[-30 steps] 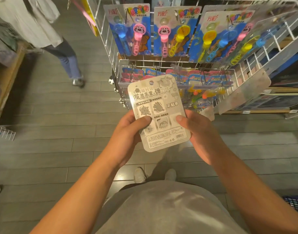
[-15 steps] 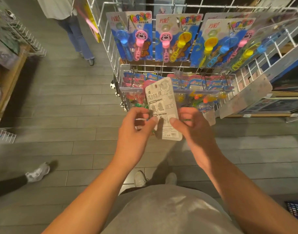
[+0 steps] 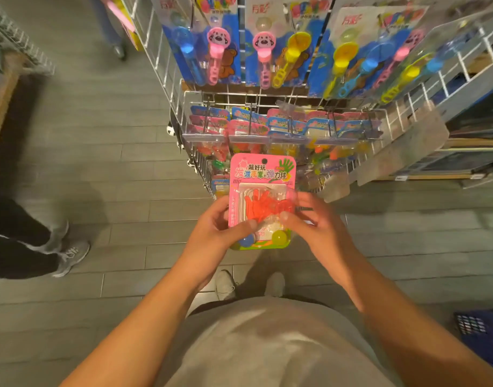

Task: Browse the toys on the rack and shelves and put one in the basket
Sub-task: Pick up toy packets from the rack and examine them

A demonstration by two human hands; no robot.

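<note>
Toy pack [image 3: 262, 174] held front-face up between both hands, in front of the wire rack [image 3: 183, 107]. The left hand [image 3: 217, 233] grips the pack's left edge, thumb laid across the lower front and the other fingers [image 3: 221, 210] curled round behind; the right hand [image 3: 315, 222] pinches the right edge, thumb on the clear blister, remaining fingers partly blurred. Holding at the two side edges leaves the printed header and the blister uncovered, a grip that probably serves inspection of the contents: an orange hand-shaped toy [image 3: 263, 205] between the two thumbs, and small balls [image 3: 278, 237] just below them. The pack's long axis runs away from the body toward the rack, hang-hole end farthest from the fingers, ball end nearest the torso; its face tilts up toward the camera. Beyond the fingers, further packs [image 3: 239, 127] hang on the rack's hooks, with bubble wands [image 3: 217, 43] on cards above. A blue basket [image 3: 480, 328] sits well to the right of the right hand, low at the frame edge; the pack is not yet in it. Legs of other people stand on the floor [image 3: 100, 163] to the left
</note>
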